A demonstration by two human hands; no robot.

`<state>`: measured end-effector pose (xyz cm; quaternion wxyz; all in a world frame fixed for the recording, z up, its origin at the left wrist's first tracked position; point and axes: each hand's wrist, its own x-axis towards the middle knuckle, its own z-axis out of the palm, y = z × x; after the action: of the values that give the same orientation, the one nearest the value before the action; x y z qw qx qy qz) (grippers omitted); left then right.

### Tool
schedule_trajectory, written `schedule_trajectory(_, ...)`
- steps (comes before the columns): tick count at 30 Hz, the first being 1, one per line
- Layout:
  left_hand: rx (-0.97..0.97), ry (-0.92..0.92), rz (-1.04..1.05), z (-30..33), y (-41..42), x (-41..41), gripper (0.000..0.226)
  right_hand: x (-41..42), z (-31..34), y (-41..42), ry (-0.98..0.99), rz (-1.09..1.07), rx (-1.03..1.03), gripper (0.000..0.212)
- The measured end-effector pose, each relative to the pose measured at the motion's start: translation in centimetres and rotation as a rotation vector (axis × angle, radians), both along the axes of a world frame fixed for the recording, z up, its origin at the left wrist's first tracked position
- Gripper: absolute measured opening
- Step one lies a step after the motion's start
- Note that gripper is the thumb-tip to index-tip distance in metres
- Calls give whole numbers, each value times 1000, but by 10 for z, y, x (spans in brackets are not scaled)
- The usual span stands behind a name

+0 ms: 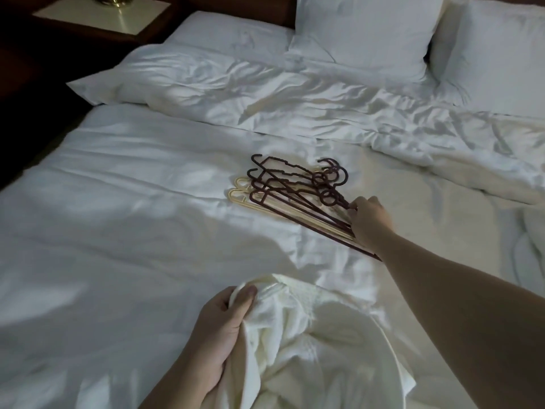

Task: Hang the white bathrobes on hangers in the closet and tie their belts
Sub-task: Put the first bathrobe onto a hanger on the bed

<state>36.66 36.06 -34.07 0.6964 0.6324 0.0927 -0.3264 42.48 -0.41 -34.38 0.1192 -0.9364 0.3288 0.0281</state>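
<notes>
A pile of several hangers (298, 191), dark brown ones on top of cream ones, lies on the white bed near its middle. My right hand (368, 224) reaches to the pile's right end, its fingers curled on the dark hangers there. A white bathrobe (312, 343) lies bunched at the near edge of the bed. My left hand (227, 326) grips the robe's upper edge, thumb on top of the fabric. No closet is in view.
The bed (132, 216) is covered by a white sheet, with a rumpled duvet (295, 93) and two pillows (365, 28) at the head. A dark nightstand (103, 16) with a brass lamp base stands at the far left. More white fabric (530, 252) lies at the right edge.
</notes>
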Motion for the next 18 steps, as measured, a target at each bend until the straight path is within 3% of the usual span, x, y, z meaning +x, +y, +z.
schedule_trajectory(4,0,8,-32,17,4,-3,56,-12,29,21,-140,-4,118,23)
schedule_trajectory(8,12,11,-77,39,13,-9,47,-48,78,47,-376,-37,263,9)
schedule_trajectory(12,86,-44,-97,62,22,-16,36,-116,124,71,-636,-65,395,15)
schedule_trajectory(15,218,-144,-113,87,28,-23,19,-175,151,91,-682,-30,517,25)
schedule_trajectory(18,250,-185,-155,113,39,-30,16,-232,167,118,-617,-22,576,26)
